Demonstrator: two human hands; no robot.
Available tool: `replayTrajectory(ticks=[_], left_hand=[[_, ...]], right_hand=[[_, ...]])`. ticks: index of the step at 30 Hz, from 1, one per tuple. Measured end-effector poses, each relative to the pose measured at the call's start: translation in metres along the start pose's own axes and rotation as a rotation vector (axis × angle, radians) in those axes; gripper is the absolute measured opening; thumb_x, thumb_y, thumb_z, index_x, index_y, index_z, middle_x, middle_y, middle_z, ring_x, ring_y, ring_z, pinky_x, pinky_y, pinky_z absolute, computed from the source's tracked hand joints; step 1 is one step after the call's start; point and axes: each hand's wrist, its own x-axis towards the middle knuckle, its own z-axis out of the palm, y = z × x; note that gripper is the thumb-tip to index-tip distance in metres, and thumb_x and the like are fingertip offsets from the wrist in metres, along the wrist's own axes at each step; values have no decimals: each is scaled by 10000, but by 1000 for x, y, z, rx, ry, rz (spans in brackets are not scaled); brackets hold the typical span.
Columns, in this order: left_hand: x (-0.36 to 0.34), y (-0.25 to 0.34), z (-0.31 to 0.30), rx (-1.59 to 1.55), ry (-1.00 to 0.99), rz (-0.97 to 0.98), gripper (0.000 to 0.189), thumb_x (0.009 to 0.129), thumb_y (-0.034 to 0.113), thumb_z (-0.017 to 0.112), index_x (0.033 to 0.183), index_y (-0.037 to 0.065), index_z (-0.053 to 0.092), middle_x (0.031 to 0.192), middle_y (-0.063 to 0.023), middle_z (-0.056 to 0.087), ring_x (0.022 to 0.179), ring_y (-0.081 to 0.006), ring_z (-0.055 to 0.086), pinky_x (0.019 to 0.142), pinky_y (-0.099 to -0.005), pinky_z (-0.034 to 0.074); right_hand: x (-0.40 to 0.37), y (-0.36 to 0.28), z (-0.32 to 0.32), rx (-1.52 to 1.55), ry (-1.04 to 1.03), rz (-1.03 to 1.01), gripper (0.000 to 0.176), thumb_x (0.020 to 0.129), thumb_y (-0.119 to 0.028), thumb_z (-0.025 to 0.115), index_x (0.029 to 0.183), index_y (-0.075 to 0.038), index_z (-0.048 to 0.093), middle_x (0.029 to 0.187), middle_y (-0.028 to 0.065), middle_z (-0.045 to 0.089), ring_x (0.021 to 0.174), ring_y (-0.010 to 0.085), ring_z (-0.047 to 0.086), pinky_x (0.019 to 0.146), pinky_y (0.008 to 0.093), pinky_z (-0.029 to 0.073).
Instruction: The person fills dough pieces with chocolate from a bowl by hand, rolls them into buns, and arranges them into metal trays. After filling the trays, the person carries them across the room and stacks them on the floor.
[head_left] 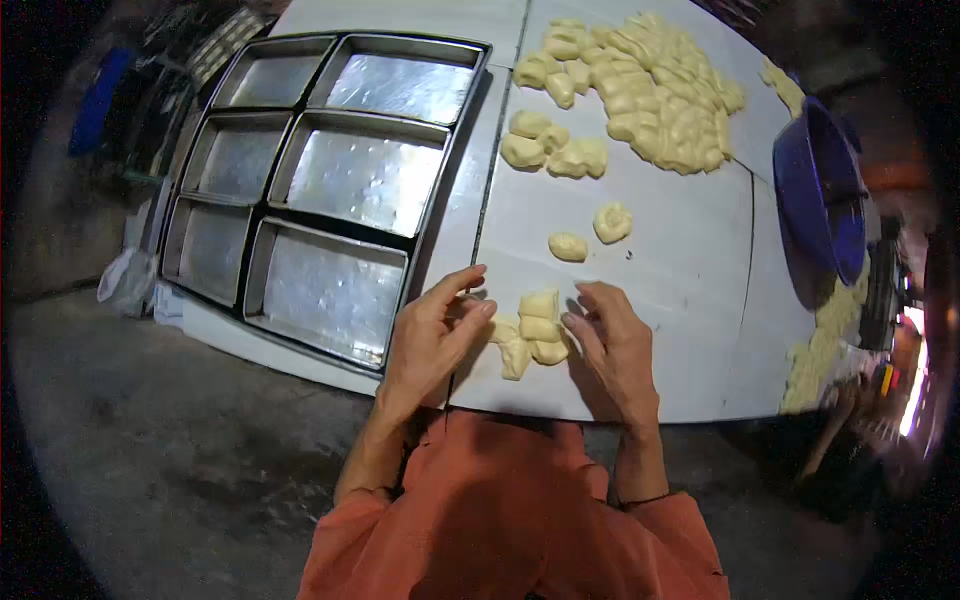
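Note:
Several pale pieces of dough (540,328) lie bunched together on the white table in front of me, between my two hands. My left hand (432,338) is just left of the bunch, fingers curved and apart, with nothing visible in its grasp. On the other side, my right hand (615,345) has its thumb close to the dough's right edge, its fingers loosely bent and apart. Beyond the hands are two separate small dough pieces, one an oval lump (568,247) and the other a rounder lump (613,222).
A rack of joined metal baking pans (345,228) stands on the left. A large dough mass (665,95) and a smaller cluster of dough (553,146) lie at the back. A purple basin (800,190) is at the right, near scattered dough-coloured material (828,340). The table's front edge is close to me.

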Motion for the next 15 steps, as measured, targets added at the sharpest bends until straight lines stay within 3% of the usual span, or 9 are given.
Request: replayTrajectory(ticks=[1,5,8,9,10,12,13,15], left_hand=[[-3,-4,3,19,54,31,434,919,216,715,1304,41,616,997,-153,727,829,-169,701,715,-289,550],[-29,10,32,60,179,-163,428,934,170,697,1331,43,597,1201,-113,672,1003,-116,644,774,-271,549],[-40,13,70,262,246,43,540,839,213,790,1312,33,601,1254,-158,646,1066,-245,659,921,-344,529],[-39,9,84,281,256,121,631,773,277,840,1301,29,600,1303,-176,615,1154,-313,625,979,-386,506],[-40,9,96,461,257,261,635,782,337,819,1294,34,597,1319,-178,593,1182,-348,587,981,-434,489],[-37,17,123,471,218,300,628,778,336,809,1295,49,600,1294,-180,601,1182,-351,575,971,-444,476],[-34,18,136,468,203,330,593,792,327,798,1278,44,609,1276,-178,613,1168,-355,582,975,-449,472],[-24,13,159,464,166,397,527,819,309,774,1245,35,627,1238,-176,639,1141,-364,597,983,-459,465]], right_hand=[[12,0,-3,-92,-65,-112,380,896,-201,672,1237,-47,606,1232,191,600,1085,337,628,898,425,515],[38,15,0,-329,-384,-478,412,860,-180,688,1234,-30,603,1314,218,547,1225,374,528,974,436,471],[46,47,-11,-73,-383,-690,421,846,-183,695,1219,-12,601,1310,216,553,1154,368,566,943,424,491],[41,50,-21,161,-444,-477,338,823,-165,713,1088,8,595,1205,214,602,1036,345,613,894,399,511],[34,61,-25,272,-474,-276,272,828,-142,716,1018,6,588,1059,163,644,922,271,633,835,354,521],[22,81,-40,660,-499,160,310,850,-104,695,1118,7,585,971,102,642,925,190,624,812,312,519],[16,84,-49,689,-408,244,434,877,-88,663,1281,3,536,969,93,635,918,149,609,781,279,517],[10,94,-59,857,-321,243,438,890,-83,645,1298,3,513,947,91,630,876,135,595,748,263,506]])
